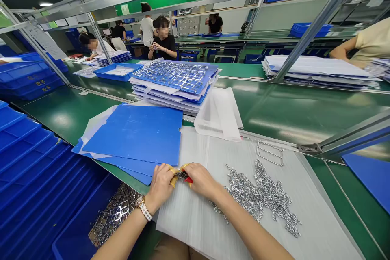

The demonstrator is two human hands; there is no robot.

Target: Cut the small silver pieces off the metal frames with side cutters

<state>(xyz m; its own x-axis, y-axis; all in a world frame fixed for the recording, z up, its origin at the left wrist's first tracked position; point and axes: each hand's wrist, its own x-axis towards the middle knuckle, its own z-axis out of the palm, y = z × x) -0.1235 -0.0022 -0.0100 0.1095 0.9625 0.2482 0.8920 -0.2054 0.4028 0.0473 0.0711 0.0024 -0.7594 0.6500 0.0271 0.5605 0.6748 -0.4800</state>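
The left hand (161,185) and right hand (199,178) are clenched on yellow-and-red-handled pliers (174,178) holding a small silver metal piece (183,176), above a white foam sheet (195,227) on the green counter (344,195). Loose silver stamped metal parts (262,199) lie at two o'clock; a blue plastic bin (73,227) sits at eight o'clock.

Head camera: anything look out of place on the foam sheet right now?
One thing stands out: a loose metal frame lies alone near the far edge of the white foam sheet, apart from the heap of small metal parts. A thin straggle of parts also trails off the heap toward the right forearm.
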